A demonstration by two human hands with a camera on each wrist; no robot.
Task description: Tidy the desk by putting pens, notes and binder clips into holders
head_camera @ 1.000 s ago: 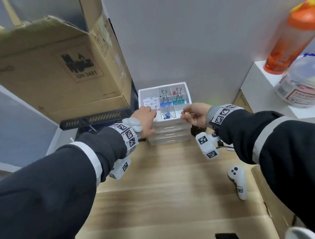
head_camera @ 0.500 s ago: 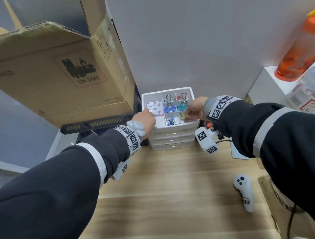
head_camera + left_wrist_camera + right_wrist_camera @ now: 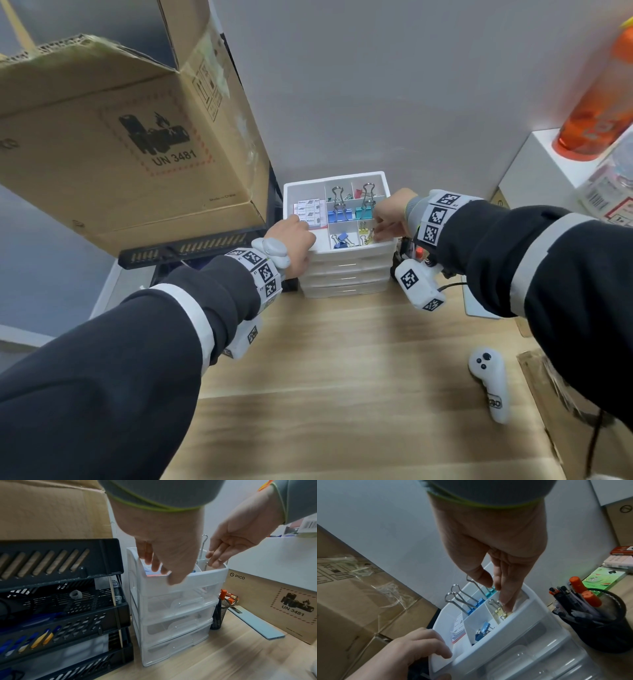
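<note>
Bracing the white organiser (image 3: 352, 247) with curled left hand (image 3: 297, 244), the straight-fingered right hand (image 3: 496, 566) holds nothing and nudges yellow binder clips (image 3: 500, 612) down into their compartment.

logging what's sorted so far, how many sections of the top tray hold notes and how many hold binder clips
notes: 1
binder clips: 6
total: 7 sections in the top tray
</note>
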